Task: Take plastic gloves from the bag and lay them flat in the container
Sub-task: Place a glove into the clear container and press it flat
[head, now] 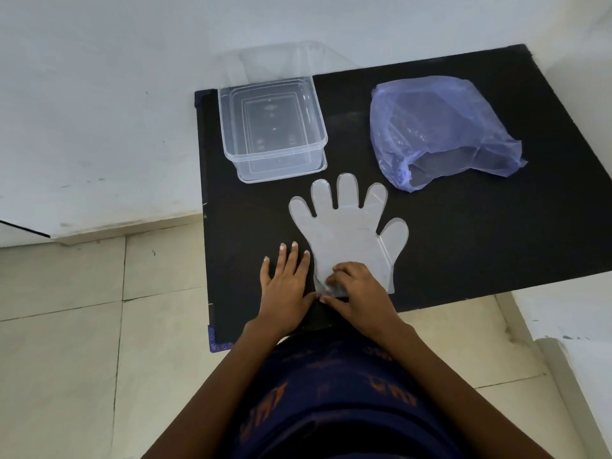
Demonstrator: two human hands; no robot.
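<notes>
White walls and pale floor tiles frame a black counter [463, 246] that carries everything. Using the clear plastic glove [347, 233] as the landmark: it lies flat on the counter near the front edge, its five finger shapes spread and pointing away from the person. Just beyond it and a bit to the left sits the clear rectangular container [271, 127], open on top, looks like it's standing on its own clear lid. Beyond the glove to the right, well apart from the container, is the crumpled purple plastic bag [440, 130], its mouth open toward the person.

Left hand [284, 283] rests palm down on the counter just left of the glove's cuff, fingers [291, 256] straight and slightly apart, thumb reaching to the cuff edge. Right hand [354, 289] sits on top of the cuff end, fingers curled in together and pinching the plastic, which bunches up a little there. Dark blue printed clothing fills the bottom of the view.
</notes>
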